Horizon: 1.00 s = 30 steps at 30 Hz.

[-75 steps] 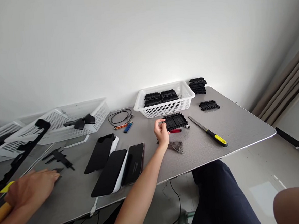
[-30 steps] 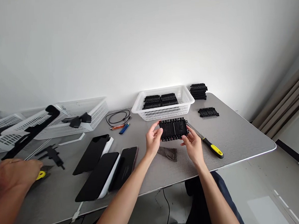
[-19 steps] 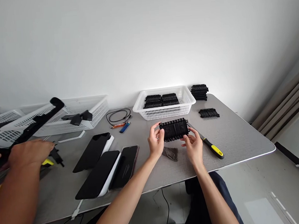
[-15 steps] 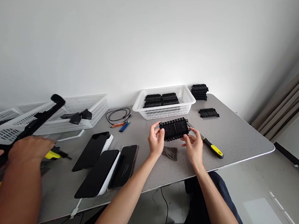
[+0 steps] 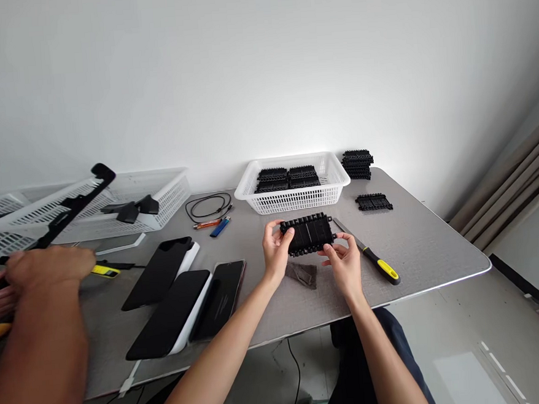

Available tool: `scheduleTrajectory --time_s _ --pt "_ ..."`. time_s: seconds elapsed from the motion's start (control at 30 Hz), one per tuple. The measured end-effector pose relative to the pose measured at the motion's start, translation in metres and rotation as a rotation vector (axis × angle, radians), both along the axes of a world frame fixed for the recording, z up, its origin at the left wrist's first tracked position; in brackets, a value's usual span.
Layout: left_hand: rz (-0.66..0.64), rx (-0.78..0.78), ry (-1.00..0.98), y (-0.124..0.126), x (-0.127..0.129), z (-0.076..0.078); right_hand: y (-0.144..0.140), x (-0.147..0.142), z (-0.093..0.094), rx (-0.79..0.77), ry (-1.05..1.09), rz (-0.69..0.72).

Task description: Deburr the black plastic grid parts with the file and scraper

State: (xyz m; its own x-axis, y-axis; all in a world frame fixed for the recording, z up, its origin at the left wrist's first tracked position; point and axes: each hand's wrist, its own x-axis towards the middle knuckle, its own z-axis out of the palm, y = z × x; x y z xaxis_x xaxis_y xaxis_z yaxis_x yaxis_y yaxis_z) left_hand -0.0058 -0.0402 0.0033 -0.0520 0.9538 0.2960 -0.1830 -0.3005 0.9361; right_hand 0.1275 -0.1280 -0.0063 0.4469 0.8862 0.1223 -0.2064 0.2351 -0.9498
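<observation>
From the head view, you are holding a black ribbed plastic part (image 5: 307, 235) just above the surface (image 5: 420, 241), your left hand (image 5: 275, 251) gripping its left end and your right hand (image 5: 342, 261) pinching its lower right edge, fingers closed on it. A white basket (image 5: 297, 197) is sitting behind it, a yellow-handled file (image 5: 368, 258) lying just right.

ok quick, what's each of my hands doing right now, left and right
Left hand: closed on the left end of the black plastic part.
Right hand: fingers gripping the same part's right end from below.
</observation>
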Motion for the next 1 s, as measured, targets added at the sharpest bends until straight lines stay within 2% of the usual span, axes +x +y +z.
scheduleTrajectory --time_s 0.27,0.57,0.77,1.0 --pt "0.006 -0.098 -0.008 0.0023 -0.0007 -0.0006 -0.0009 -0.0009 0.0002 0.002 -0.037 0.013" --pt "-0.06 0.045 0.138 0.0012 -0.0007 -0.0044 -0.0004 0.0024 -0.0029 0.045 -0.017 -0.083" --pt "0.127 0.31 0.408 -0.0054 -0.0013 -0.0002 -0.0001 0.004 0.0007 0.071 0.001 -0.193" --pt "0.185 0.3 0.512 -0.0016 -0.0016 -0.005 -0.0002 0.0028 0.003 0.13 -0.026 -0.239"
